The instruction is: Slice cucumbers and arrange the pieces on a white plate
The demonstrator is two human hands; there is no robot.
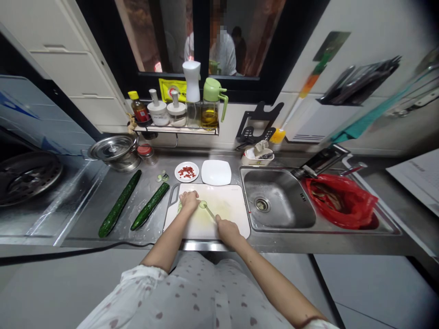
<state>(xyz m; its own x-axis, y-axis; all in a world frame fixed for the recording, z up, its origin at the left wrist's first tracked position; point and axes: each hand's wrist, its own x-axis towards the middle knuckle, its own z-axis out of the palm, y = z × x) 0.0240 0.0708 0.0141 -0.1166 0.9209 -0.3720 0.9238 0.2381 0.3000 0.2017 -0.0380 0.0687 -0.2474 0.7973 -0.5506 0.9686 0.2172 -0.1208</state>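
My right hand [228,229] is wrapped round the handle of a kitchen knife, whose narrow blade [211,214] points up and to the left. At its tip lies a round pale green cucumber slice [202,204] on the white cutting board [236,205]. Just left of that slice, my left hand [189,201] rests on the board with its fingers curled. Green cucumber slices [179,207] peek out at its left edge, the others hidden beneath it. Two whole-looking dark green cucumbers, a long one [120,203] and a shorter one [150,207], lie on the counter to the left.
Behind the board stand a plate of chopped red pieces [187,172] and a white square plate [216,172]. Cucumber ends [162,176] lie nearby. A lidded steel pot [115,153] is far left. Right of the board is the sink [281,219], with a red plastic bag [356,205] beyond.
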